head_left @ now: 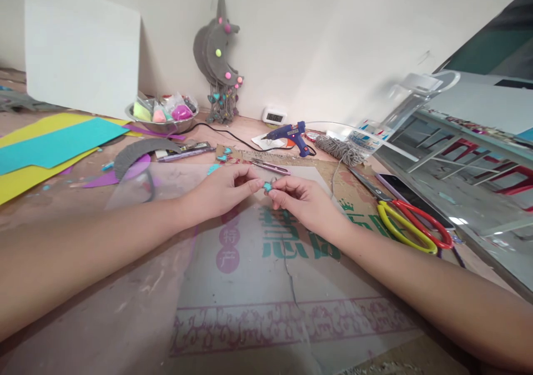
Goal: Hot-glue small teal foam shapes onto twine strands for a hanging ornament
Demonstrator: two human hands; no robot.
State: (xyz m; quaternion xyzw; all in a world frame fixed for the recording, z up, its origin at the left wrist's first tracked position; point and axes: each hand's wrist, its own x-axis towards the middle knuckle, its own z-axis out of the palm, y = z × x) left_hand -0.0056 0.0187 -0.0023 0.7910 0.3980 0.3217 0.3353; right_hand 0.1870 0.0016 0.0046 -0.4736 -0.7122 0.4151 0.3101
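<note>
Between my two hands, over the printed sheet (258, 286), is a small teal star-like piece (267, 186). My left hand (231, 191) pinches its left side with thumb and forefinger. From the other side my right hand (306, 197) grips it with closed fingertips. A bit of grey cord seems to show at the piece, but its details are too small to make out. A thin grey strand (289, 275) lies on the sheet below. Just beyond my hands are a pink cutter (270, 167) and small teal and red cut pieces (225, 155).
A blue glue gun (293, 136) with a black cable stands behind, by a grey cord bundle (339, 150). Scissors (410, 225) and a phone (412, 197) lie right. Teal and yellow sheets (62, 141) and a metal bowl (162, 124) are left. A moon ornament (220, 58) hangs on the wall.
</note>
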